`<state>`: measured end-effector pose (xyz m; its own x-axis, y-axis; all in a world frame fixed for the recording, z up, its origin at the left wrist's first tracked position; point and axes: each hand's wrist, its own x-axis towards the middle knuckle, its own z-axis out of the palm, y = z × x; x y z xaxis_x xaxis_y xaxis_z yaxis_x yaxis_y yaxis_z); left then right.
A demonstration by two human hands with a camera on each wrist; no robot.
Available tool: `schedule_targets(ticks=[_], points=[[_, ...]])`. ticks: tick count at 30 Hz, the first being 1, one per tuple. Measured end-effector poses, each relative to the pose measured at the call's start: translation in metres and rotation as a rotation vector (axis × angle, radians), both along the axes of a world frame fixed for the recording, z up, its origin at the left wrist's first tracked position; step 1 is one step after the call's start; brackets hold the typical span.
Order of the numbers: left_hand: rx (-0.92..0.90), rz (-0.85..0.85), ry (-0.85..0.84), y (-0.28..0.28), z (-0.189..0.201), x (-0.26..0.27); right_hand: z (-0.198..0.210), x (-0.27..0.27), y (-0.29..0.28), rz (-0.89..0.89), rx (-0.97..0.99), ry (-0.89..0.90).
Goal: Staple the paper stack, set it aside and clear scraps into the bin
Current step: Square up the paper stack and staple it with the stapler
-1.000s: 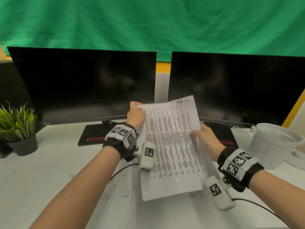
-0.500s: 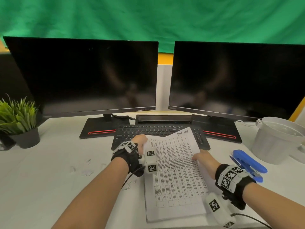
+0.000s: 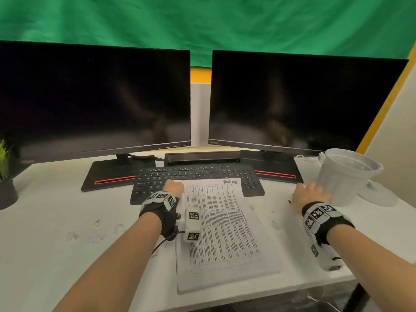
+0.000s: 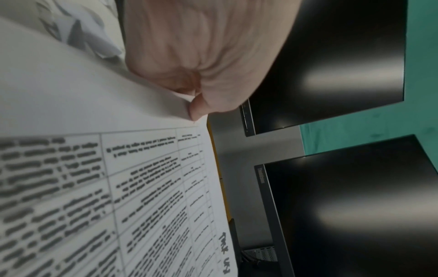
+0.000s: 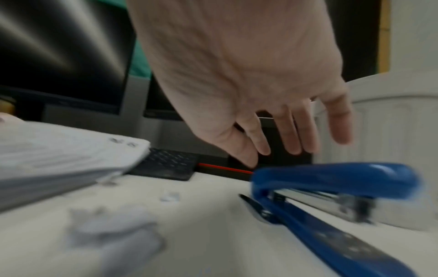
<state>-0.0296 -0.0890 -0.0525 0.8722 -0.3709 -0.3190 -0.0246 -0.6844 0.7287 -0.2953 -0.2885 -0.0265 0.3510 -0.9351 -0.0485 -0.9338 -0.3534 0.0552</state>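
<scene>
The printed paper stack lies on the white desk, its far end over the keyboard. My left hand pinches the stack's top left corner between thumb and curled fingers. My right hand hovers with straight, spread fingers just above the blue stapler, which lies on the desk and is hidden under the hand in the head view. The white bin stands right beside that hand. Small paper scraps lie on the desk left of the stack, and more scraps to its right.
Two dark monitors stand behind the keyboard on black bases. A potted plant sits at the far left edge. The bin's white lid lies behind it. The desk's front edge runs close below the stack.
The stack came down from upright to flat on the desk. My right hand let go of it and moved right, over the stapler. My left hand kept its corner.
</scene>
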Motion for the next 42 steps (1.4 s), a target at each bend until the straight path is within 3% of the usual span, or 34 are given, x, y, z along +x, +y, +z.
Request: schedule_targets(ticks=[3,6,8,11,13,17,20,23,28,39,42], points=[[0.014,-0.033,0.006,-0.001,-0.001,0.001,-0.04,-0.005,-0.053,0.045,0.127,0.081],[0.008,-0.023,-0.024,0.003,0.003,-0.001,-0.019,-0.004,-0.029,0.059,0.112,0.116],[-0.001,-0.015,-0.043,0.007,0.003,0.001,0.003,0.004,-0.016,0.155,0.11,0.049],[-0.032,-0.013,-0.059,0.012,0.006,0.002,0.024,0.025,-0.018,0.083,0.128,-0.275],[-0.035,0.0,-0.073,0.013,0.005,0.004,0.036,0.05,-0.012,0.02,0.202,-0.599],[-0.122,0.0,-0.078,0.019,0.001,0.005,0.049,0.108,0.026,0.113,0.649,-1.156],[-0.221,0.022,-0.055,0.024,-0.003,0.006,0.042,0.143,0.059,0.086,1.014,-1.332],[-0.304,0.052,-0.055,0.027,-0.003,0.007,0.026,0.171,0.083,0.063,1.15,-1.373],[-0.373,0.058,-0.112,0.03,-0.004,0.008,0.012,0.201,0.103,0.054,1.148,-1.354],[-0.434,0.044,-0.147,0.028,-0.002,0.004,0.001,0.235,0.114,0.258,0.712,-1.055],[-0.433,0.033,-0.139,0.027,-0.002,0.004,-0.004,0.241,0.116,0.343,0.693,-1.021]])
